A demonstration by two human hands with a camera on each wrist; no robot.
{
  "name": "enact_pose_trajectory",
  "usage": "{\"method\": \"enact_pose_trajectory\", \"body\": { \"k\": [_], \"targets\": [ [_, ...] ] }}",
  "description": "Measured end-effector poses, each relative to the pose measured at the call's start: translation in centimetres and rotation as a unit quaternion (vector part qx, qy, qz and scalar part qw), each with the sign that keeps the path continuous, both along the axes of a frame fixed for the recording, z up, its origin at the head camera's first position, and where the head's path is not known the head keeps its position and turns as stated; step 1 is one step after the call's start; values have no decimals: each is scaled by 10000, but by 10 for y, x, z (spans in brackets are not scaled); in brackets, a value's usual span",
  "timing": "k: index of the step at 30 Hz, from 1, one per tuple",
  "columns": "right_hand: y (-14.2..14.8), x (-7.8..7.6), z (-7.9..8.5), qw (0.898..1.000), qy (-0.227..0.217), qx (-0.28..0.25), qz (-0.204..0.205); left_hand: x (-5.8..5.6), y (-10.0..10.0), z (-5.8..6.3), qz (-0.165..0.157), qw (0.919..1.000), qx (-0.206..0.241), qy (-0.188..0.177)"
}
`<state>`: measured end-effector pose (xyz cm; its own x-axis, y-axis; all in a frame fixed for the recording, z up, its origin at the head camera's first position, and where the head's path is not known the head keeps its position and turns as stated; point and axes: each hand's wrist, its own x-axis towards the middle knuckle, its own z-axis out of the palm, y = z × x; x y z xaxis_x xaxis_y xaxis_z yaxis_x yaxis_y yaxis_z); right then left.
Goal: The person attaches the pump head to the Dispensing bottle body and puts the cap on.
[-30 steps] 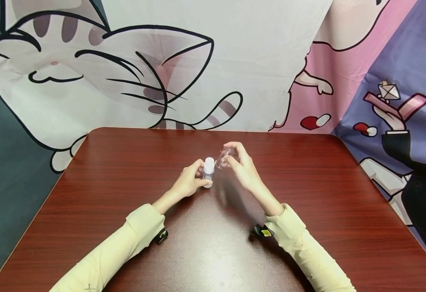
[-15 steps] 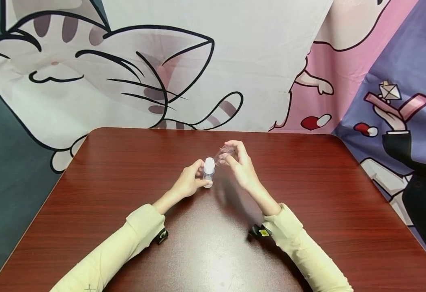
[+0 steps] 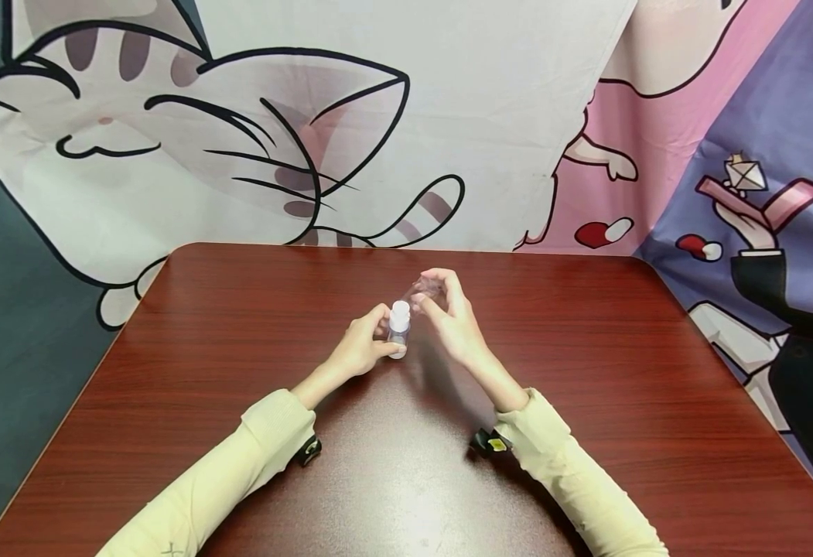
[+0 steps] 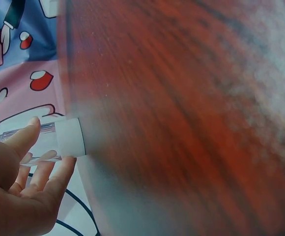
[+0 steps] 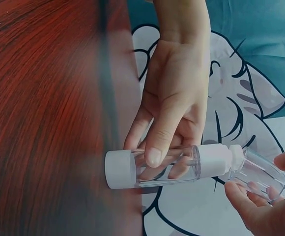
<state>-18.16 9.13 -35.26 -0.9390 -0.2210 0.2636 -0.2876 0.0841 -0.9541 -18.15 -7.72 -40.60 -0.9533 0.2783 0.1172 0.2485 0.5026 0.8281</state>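
A small clear bottle with a white base and a white pump head [image 3: 399, 317] stands upright on the table. My left hand [image 3: 359, 344] grips its clear body, thumb on the near side and fingers behind. In the left wrist view the white base [image 4: 71, 137] shows beyond the left fingertips. My right hand [image 3: 458, 321] pinches a clear cap [image 3: 423, 292], tilted, beside the top of the pump head. From the right wrist view, the clear cap [image 5: 261, 169] has its mouth at the pump tip [image 5: 236, 156]; whether they touch I cannot tell.
The reddish-brown wooden table [image 3: 239, 309] reaches back to a cartoon-printed cloth [image 3: 503, 116]. Dark wrist cameras sit under both cuffs. A bright light reflection [image 3: 420, 510] lies on the near part of the table.
My right hand has moved slightly left, bringing the clear cap from beside the pump head to close over its tip, more tilted. The left hand and bottle have stayed still.
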Motion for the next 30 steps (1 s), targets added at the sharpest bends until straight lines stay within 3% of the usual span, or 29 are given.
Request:
{"method": "enact_pose_trajectory", "body": {
  "k": [13, 26, 30],
  "targets": [
    [-2, -1, -3, 9947, 461, 863, -310, 0, 0, 1, 28, 10000, -57, 10],
    [-5, -1, -4, 9958, 310, 842, -190, 1, 0, 1, -5, 10000, 45, -30],
    [-7, 6, 7, 9959, 251, 857, -141, 0, 0, 1, -4, 10000, 29, -7]
  ]
}}
